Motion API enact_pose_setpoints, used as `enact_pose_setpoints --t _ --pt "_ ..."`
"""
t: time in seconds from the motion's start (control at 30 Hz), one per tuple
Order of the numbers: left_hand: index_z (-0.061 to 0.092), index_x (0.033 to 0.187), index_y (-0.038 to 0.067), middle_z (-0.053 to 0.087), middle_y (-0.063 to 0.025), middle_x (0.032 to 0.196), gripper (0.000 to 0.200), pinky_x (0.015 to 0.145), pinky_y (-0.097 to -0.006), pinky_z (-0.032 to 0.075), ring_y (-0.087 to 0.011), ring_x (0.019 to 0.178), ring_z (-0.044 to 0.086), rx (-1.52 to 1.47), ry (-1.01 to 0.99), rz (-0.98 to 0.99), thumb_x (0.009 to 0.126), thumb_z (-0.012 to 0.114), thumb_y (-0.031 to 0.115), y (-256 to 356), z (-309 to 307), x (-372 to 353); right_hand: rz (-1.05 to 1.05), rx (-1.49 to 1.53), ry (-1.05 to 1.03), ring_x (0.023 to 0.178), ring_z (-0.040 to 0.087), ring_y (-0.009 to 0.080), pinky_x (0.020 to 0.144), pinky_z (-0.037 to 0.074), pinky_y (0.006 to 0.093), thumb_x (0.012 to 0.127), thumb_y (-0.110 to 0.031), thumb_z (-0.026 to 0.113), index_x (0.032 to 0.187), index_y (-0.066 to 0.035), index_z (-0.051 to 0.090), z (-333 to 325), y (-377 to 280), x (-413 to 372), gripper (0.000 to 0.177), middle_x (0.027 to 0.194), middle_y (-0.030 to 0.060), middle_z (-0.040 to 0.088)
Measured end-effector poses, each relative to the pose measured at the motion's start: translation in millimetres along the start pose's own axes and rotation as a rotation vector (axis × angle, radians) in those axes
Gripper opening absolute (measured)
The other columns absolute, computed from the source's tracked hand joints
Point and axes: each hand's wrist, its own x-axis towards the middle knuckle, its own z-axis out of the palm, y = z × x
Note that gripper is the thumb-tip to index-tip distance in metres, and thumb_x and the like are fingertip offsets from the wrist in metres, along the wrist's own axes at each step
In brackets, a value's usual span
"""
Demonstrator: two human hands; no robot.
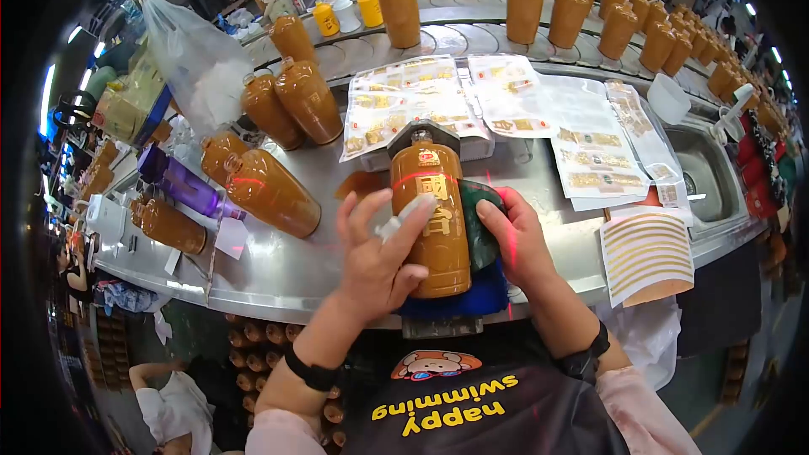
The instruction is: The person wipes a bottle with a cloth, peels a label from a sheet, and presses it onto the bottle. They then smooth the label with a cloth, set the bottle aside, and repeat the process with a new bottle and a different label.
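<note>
A glossy brown bottle (428, 265) with gold characters and a small red emblem lies in front of me, its neck end against a dark angular holder (438, 132). Red laser lines cross it. My left hand (375, 257) has its fingers spread, with the index fingertip on the gold lettering. Something white shows at its fingers, perhaps a wrap. In my right hand (516, 240) is a dark green cloth (479, 227), pinched under the thumb and pressed to the bottle's right side. Blue cloth (472, 301) lies beneath the bottle.
Label sheets (404, 101) lie beyond the bottle, with more sheets (598, 147) and gold curved strips (647, 254) to the right. Several brown bottles (308, 101) stand left, near a purple bottle (181, 184). A conveyor (463, 38) carries more bottles. A sink (704, 173) is at right.
</note>
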Motion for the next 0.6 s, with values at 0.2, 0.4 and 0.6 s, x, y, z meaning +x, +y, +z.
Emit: enact_pose_setpoints --t 0.2,0.4,0.6 --pt "0.056 0.134 0.005 0.064 -0.0050 0.125 0.059 0.111 -0.0488 0.021 -0.0283 0.122 0.045 -0.088 0.133 -0.091 0.099 0.041 0.050 -14.0 15.9 -10.8 -0.185 -0.391 -0.003 0.082 0.059 0.0092 0.072 0.050 0.0271 0.093 -0.016 0.065 0.110 -0.002 0.061 -1.8 -20.1 1.6 0.022 0.093 0.0041 0.065" --pt "0.054 0.135 0.003 0.060 -0.0097 0.128 0.059 0.108 -0.0470 0.026 -0.0296 0.120 0.046 -0.171 0.196 -0.186 0.100 0.040 0.049 -9.0 20.8 -16.5 -0.508 -0.937 -0.740 0.078 0.064 0.0266 0.067 0.051 0.0342 0.077 -0.010 0.072 0.101 -0.005 0.068 22.4 -82.6 29.8 0.024 0.082 0.0128 0.064" --pt "0.051 0.137 0.001 0.051 -0.0166 0.128 0.068 0.107 -0.0445 0.029 -0.0334 0.124 0.042 -0.213 0.198 -0.252 0.099 0.038 0.055 -13.5 21.6 -22.2 -1.211 -1.188 -0.456 0.076 0.059 0.0283 0.066 0.047 0.0381 0.067 -0.021 0.067 0.076 -0.012 0.058 31.7 -59.7 27.7 0.015 0.077 0.0104 0.052"
